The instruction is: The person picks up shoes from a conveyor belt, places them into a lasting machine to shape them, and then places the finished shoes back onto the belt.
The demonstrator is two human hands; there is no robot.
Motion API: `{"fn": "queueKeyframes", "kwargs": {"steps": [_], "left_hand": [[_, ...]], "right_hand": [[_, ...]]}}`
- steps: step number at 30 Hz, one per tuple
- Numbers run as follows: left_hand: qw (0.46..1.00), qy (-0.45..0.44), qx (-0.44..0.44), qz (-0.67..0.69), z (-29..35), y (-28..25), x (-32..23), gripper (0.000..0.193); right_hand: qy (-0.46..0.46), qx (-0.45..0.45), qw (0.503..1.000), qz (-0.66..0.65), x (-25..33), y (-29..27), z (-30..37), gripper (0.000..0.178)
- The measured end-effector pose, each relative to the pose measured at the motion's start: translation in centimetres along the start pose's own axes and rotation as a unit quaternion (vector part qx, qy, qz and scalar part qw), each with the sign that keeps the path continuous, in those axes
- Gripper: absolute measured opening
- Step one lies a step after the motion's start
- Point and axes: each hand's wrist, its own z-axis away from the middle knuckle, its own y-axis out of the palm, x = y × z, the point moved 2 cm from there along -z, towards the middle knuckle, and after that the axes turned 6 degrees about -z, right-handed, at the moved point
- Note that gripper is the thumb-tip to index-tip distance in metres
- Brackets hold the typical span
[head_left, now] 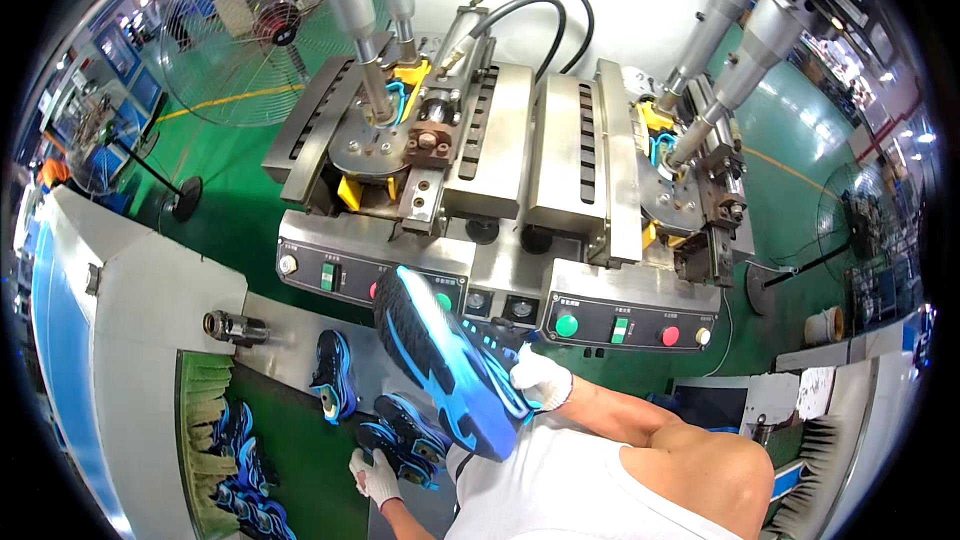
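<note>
A black and blue sneaker, sole partly turned up, is held in front of my body. My right hand, in a white knitted glove, closes on it at the upper near the laces. Lower left, my left hand, gloved too, has its fingers at the edge of another sneaker, thumb and fingers around it; part of the grip is hidden. Against that shoe lies one more matching sneaker. A separate sneaker rests farther off on the metal shelf.
Ahead stands a two-station metal press with control panels of coloured buttons. Several sneakers lie by a bristle-edged opening at left. Bristles line the right-hand machine. Floor fans stand on both sides.
</note>
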Motion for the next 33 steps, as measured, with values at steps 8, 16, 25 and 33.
{"fn": "queueKeyframes", "kwargs": {"steps": [8, 16, 25, 33], "left_hand": [[0.978, 0.177, 0.05, 0.093, -3.7, 0.4, -10.6, 0.048], [0.943, 0.33, 0.024, -0.038, -4.7, 8.7, -9.7, 0.035], [0.96, 0.269, 0.072, -0.036, -2.7, 4.2, -11.6, 0.035], [0.966, 0.251, 0.055, -0.034, -2.5, 3.8, -12.4, 0.033]], "right_hand": [[-0.049, -0.035, 0.998, 0.024, 0.2, 0.4, 2.8, 0.086], [-0.185, -0.024, 0.981, 0.061, 2.6, 0.9, 4.9, 0.068], [-0.212, -0.045, 0.974, 0.069, 4.5, 0.4, 4.5, 0.069], [-0.204, -0.034, 0.976, 0.069, 4.6, 0.9, 3.6, 0.071]]}}
